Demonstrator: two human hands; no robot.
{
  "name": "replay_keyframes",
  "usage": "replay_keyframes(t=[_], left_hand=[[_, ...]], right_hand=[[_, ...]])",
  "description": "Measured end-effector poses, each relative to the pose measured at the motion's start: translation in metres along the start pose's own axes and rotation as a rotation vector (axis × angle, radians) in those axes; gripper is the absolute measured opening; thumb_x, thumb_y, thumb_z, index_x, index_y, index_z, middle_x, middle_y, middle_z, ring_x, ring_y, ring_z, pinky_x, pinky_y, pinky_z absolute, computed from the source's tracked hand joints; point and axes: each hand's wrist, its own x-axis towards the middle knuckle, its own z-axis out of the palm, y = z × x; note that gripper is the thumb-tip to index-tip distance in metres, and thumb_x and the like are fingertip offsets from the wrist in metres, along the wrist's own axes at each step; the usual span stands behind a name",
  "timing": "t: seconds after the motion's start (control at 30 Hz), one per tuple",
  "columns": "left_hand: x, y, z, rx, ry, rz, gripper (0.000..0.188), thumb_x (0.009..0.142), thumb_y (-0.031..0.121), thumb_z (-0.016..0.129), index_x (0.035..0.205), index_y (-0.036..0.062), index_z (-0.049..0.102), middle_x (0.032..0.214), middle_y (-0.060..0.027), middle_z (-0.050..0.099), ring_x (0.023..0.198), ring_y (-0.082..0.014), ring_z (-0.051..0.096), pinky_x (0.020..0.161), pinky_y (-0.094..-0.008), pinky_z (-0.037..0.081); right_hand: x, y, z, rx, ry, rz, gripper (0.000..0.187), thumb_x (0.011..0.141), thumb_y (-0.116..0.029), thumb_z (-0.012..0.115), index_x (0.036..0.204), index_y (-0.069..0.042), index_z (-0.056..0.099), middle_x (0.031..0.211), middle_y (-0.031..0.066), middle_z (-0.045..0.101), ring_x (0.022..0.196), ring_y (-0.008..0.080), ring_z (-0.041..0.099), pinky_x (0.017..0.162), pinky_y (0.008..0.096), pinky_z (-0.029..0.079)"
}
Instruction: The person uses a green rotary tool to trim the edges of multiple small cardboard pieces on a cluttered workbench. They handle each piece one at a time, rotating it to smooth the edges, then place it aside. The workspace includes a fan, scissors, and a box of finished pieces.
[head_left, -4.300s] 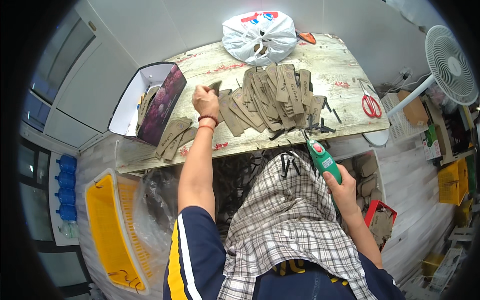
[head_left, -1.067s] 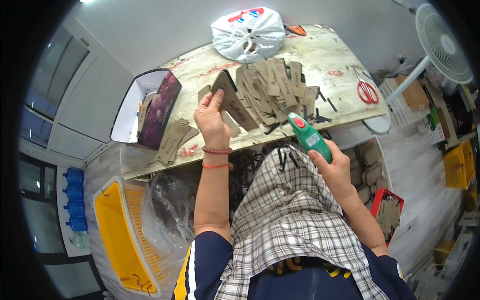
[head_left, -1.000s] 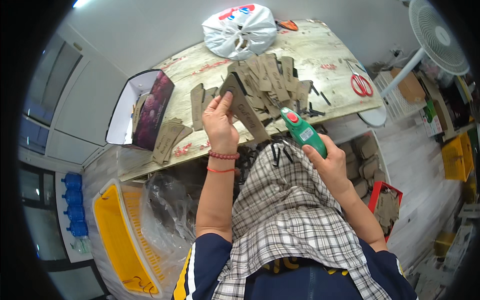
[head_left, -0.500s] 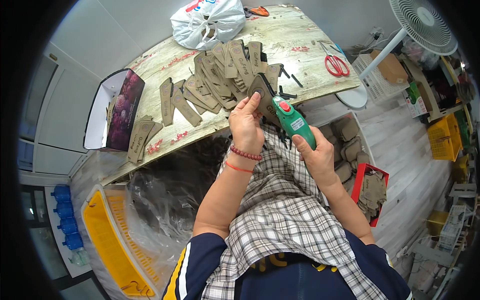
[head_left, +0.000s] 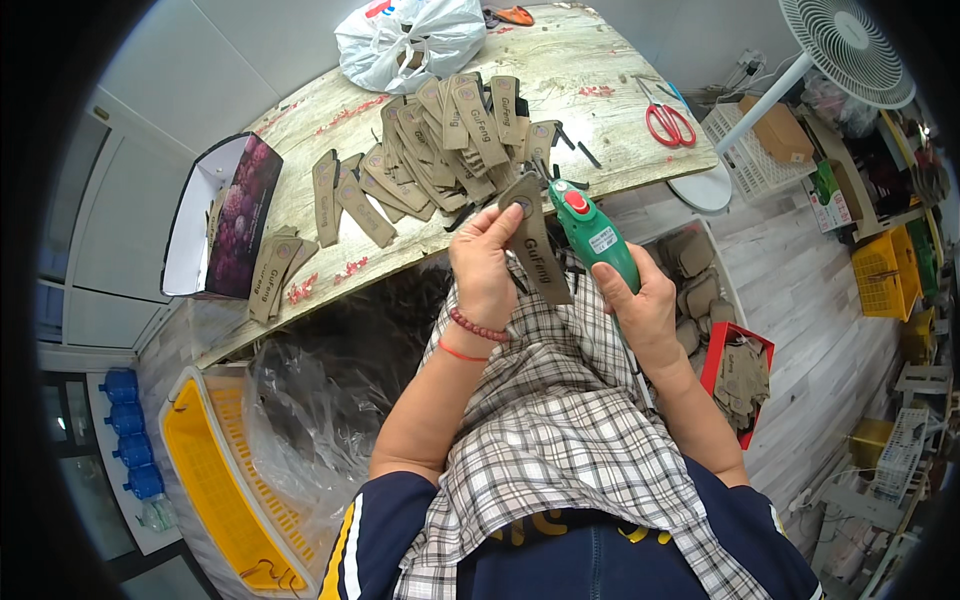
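My left hand (head_left: pixel 484 265) pinches a khaki fabric piece (head_left: pixel 541 258) with dark lettering between thumb and fingers, just past the table's front edge. The piece hangs with its long end toward me. My right hand (head_left: pixel 646 308) is wrapped round a green handheld electric cutter (head_left: pixel 606 242) with a red button. The cutter's metal head lies beside the upper end of the piece, and I cannot tell whether they touch. Behind my hands a heap of similar fabric pieces (head_left: pixel 425 150) covers the middle of the table, with several black strip offcuts (head_left: pixel 588 154) to its right.
The worn table (head_left: pixel 590 50) carries red-handled scissors (head_left: pixel 670 125), a white plastic bag (head_left: pixel 410 50) and a flower-patterned box (head_left: pixel 245 215). Below right stand a red box (head_left: pixel 712 370) of fabric pieces and a bin of khaki parts (head_left: pixel 695 255). A yellow basket (head_left: pixel 205 480) is low left.
The fabric piece has swung to hang nearly straight down, its long end now in full view. My left hand has shifted slightly left and nearer; the cutter has moved slightly right.
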Motion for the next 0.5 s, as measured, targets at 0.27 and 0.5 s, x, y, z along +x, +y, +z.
replay_keyframes(t=[0.27, 0.5], left_hand=[[0.005, 0.027, -0.011, 0.178, -0.067, 0.009, 0.009, 0.088, 0.005, 0.066, 0.094, -0.0011, 0.066, 0.084, -0.0067, 0.070, 0.069, -0.0100, 0.065, 0.063, -0.0217, 0.052], [0.015, 0.050, -0.023, 0.345, -0.132, -0.055, 0.006, 0.087, 0.002, 0.065, 0.092, -0.0009, 0.067, 0.083, -0.0065, 0.070, 0.067, -0.0094, 0.064, 0.062, -0.0212, 0.053]], right_hand=[[-0.002, 0.002, -0.004, -0.082, -0.039, -0.037, 0.043, 0.086, -0.036, 0.071, 0.107, 0.000, 0.062, 0.070, 0.0045, 0.060, 0.060, 0.0100, 0.053, 0.056, 0.0271, 0.045], [0.000, -0.002, -0.007, -0.134, -0.097, -0.054, 0.045, 0.085, -0.037, 0.071, 0.109, 0.000, 0.062, 0.072, 0.0066, 0.062, 0.062, 0.0123, 0.057, 0.059, 0.0280, 0.047]])
